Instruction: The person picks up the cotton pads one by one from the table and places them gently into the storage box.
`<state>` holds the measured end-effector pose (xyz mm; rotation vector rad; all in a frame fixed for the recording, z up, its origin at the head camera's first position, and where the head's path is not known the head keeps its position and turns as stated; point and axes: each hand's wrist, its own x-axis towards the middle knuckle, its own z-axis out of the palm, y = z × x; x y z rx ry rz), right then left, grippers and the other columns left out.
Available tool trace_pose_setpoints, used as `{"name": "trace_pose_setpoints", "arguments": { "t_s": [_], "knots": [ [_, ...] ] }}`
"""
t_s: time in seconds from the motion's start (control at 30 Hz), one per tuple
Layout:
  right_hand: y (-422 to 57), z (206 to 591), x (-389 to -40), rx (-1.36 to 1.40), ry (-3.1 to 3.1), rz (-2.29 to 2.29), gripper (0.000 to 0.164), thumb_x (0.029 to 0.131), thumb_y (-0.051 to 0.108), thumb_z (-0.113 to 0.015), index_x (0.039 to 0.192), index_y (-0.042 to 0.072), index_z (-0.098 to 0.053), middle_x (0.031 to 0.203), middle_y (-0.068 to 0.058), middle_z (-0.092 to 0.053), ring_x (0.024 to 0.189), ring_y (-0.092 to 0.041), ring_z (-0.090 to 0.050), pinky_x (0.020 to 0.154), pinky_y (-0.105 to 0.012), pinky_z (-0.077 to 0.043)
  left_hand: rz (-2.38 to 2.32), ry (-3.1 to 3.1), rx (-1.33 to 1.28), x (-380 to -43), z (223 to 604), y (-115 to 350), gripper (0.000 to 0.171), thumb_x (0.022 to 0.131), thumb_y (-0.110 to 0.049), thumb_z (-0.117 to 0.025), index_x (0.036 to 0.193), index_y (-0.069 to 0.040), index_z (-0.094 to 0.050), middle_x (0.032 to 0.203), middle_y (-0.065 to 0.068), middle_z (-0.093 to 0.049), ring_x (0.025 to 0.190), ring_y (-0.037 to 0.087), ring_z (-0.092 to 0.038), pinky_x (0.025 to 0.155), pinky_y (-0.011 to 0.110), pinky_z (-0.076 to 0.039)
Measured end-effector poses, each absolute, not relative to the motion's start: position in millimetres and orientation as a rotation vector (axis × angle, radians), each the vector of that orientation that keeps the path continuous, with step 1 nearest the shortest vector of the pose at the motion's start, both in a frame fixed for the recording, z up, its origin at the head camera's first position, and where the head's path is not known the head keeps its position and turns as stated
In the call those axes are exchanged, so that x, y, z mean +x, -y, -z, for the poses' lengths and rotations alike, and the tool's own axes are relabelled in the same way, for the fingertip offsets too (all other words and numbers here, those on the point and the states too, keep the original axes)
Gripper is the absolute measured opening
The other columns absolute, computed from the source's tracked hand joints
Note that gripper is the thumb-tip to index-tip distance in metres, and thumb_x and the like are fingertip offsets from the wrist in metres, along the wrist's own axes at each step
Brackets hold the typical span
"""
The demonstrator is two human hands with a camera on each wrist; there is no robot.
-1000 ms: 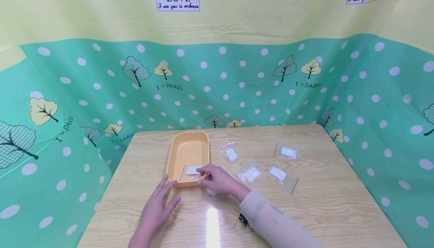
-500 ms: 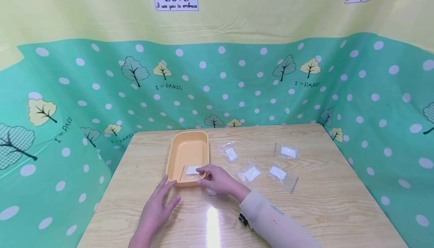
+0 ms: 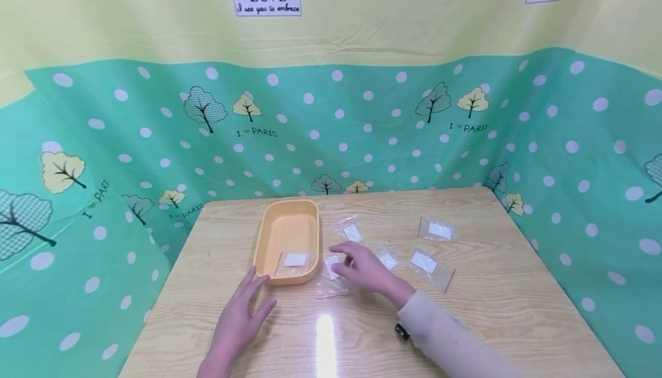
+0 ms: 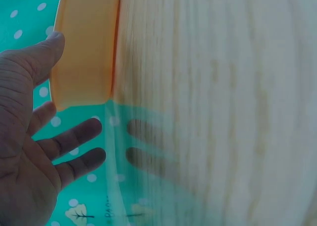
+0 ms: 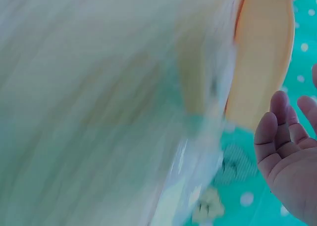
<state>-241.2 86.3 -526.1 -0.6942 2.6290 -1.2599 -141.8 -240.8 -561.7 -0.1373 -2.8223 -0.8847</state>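
Note:
In the head view, my left hand rests its fingertips at the near left corner of an orange plastic tray; its fingers are spread. One clear zip bag with a white card lies in the tray's near end. My right hand is to the right of the tray, over another zip bag with a white card, partly covering it. In the right wrist view, the fingers bend loosely with nothing between them. The left wrist view shows the left thumb in front of the tray wall.
More zip bags with white cards lie right of the tray: a far bag, a bag partly behind the right hand, a bag with a red strip and a far right bag. A wooden table bears everything; polka-dot curtains surround it.
My right hand has left the bag in the tray and moved right, over the bag beside the tray. The bag stays in the tray. My left hand has hardly moved.

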Motion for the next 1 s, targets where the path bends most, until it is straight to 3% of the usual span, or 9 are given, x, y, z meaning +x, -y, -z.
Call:
{"name": "trace_pose_setpoints", "arguments": {
  "t_s": [0.3, 0.4, 0.53, 0.7, 1.0],
  "knots": [
    [-206, 523, -265, -0.417, -2.830, 1.156, 0.053, 0.103, 0.024, -0.071, 0.151, 0.005, -0.058, 0.141, -0.023, -0.065, 0.091, -0.016, -0.065, 0.070, -0.024, -0.060, 0.909, 2.820, -0.124, -140, 559, 240, 0.061, 0.097, -0.035, -0.080, 0.153, -0.023, -0.058, 0.176, 0.013, -0.033, 0.150, 0.048, -0.047, 0.110, 0.073, -0.049],
    [-248, 524, -276, -0.270, -2.927, 1.070, 0.053, 0.105, 0.026, -0.068, 0.152, 0.004, -0.057, 0.142, -0.026, -0.063, 0.091, -0.021, -0.066, 0.072, -0.032, -0.061, 0.911, 2.820, -0.122, -140, 558, 240, 0.061, 0.097, -0.035, -0.080, 0.153, -0.023, -0.058, 0.176, 0.013, -0.032, 0.150, 0.048, -0.047, 0.111, 0.073, -0.049],
    [-290, 526, -286, -0.114, -3.015, 0.936, 0.053, 0.108, 0.028, -0.064, 0.152, 0.001, -0.055, 0.148, -0.031, -0.057, 0.105, -0.037, -0.070, 0.087, -0.051, -0.064, 0.916, 2.820, -0.120, -139, 557, 240, 0.062, 0.097, -0.035, -0.080, 0.153, -0.022, -0.058, 0.176, 0.013, -0.032, 0.150, 0.048, -0.047, 0.110, 0.074, -0.048],
    [-314, 529, -289, -0.004, -2.963, 0.904, 0.055, 0.110, 0.029, -0.060, 0.155, -0.001, -0.050, 0.157, -0.036, -0.046, 0.130, -0.053, -0.060, 0.108, -0.067, -0.054, 0.924, 2.822, -0.111, -138, 557, 240, 0.062, 0.097, -0.035, -0.080, 0.153, -0.022, -0.058, 0.176, 0.013, -0.032, 0.149, 0.048, -0.048, 0.111, 0.074, -0.048],
    [-317, 538, -292, 0.113, -2.917, 0.842, 0.055, 0.110, 0.030, -0.057, 0.155, -0.001, -0.050, 0.159, -0.037, -0.043, 0.148, -0.059, -0.038, 0.120, -0.073, -0.039, 0.924, 2.837, -0.091, -140, 559, 241, 0.062, 0.098, -0.041, -0.079, 0.153, -0.026, -0.057, 0.176, 0.011, -0.032, 0.151, 0.047, -0.047, 0.113, 0.074, -0.046]
  ]
}}
